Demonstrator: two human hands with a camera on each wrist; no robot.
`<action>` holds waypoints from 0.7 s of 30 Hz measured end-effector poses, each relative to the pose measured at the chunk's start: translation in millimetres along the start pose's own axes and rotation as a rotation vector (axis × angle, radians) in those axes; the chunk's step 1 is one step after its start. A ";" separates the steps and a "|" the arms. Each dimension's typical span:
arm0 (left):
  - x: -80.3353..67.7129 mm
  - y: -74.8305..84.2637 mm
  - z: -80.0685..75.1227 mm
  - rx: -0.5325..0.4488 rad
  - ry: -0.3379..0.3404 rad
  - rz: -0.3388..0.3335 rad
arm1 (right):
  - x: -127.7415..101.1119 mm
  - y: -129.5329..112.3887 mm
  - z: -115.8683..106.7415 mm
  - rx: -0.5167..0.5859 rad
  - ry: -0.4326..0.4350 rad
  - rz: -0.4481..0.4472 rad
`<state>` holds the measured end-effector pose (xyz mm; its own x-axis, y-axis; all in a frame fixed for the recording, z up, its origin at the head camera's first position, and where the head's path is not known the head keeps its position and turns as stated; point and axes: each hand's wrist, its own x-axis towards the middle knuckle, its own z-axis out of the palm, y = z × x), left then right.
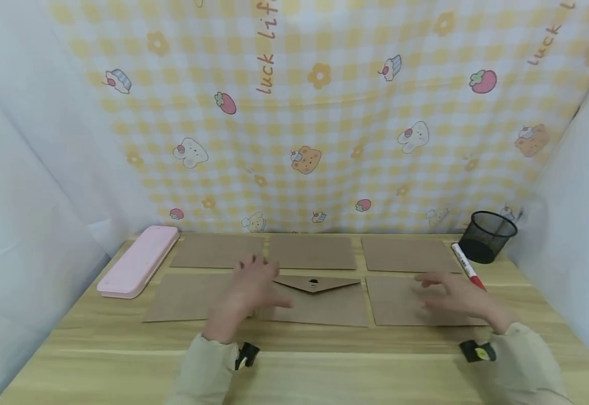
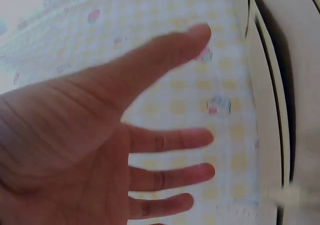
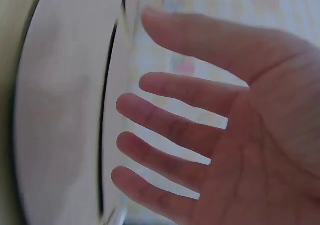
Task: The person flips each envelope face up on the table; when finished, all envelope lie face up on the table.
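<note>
Several brown kraft envelopes lie in two rows on the wooden table. The front middle envelope (image 1: pixel 319 306) shows its pointed flap with a small black hat print; the others lie plain side up. Over the gap between the front left envelope (image 1: pixel 188 295) and the middle one is my left hand (image 1: pixel 246 289), fingers spread and nothing held. My right hand (image 1: pixel 458 298) hovers over the front right envelope (image 1: pixel 392 301), its fingers parted and holding nothing. Both wrist views show a bare palm, the left one (image 2: pixel 65 155) and the right one (image 3: pixel 260 155), with fingers extended.
A pink case (image 1: pixel 139 261) lies at the table's left edge. At the back right stands a black mesh pen cup (image 1: pixel 484 239), with a red and white marker (image 1: pixel 468 265) beside it. A yellow checked curtain (image 1: pixel 324 124) hangs behind the table (image 1: pixel 324 374).
</note>
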<state>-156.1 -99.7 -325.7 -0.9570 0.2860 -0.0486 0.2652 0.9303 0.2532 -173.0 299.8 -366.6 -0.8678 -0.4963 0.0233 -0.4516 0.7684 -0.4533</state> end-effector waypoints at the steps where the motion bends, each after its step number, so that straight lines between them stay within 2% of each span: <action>1: 4.4 7.9 4.1 -0.023 -0.030 0.041 | -9.4 10.0 -2.7 0.001 -0.008 0.023; 5: 28.7 48.2 26.1 -0.101 -0.173 0.172 | -39.9 40.9 -6.8 -0.018 -0.027 0.097; 8: 47.0 79.5 40.9 -0.127 -0.247 0.230 | -49.2 54.1 -9.7 -0.023 -0.025 0.127; 11: 61.2 106.3 53.8 -0.128 -0.319 0.261 | -51.6 59.8 -17.1 0.026 -0.021 0.162; 14: 73.1 126.2 64.6 -0.099 -0.376 0.262 | -50.0 58.8 -24.2 0.083 -0.058 0.193; 18: 88.0 140.5 75.0 -0.038 -0.359 0.254 | -39.1 53.5 -27.8 0.162 -0.099 0.138; 21: 96.5 145.7 79.1 -0.040 -0.340 0.259 | -32.2 49.9 -30.2 0.206 -0.105 0.100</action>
<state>-200.5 81.6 -369.9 -0.7642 0.5748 -0.2925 0.4805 0.8099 0.3363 -173.9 366.3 -363.0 -0.8749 -0.4695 -0.1186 -0.3035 0.7225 -0.6212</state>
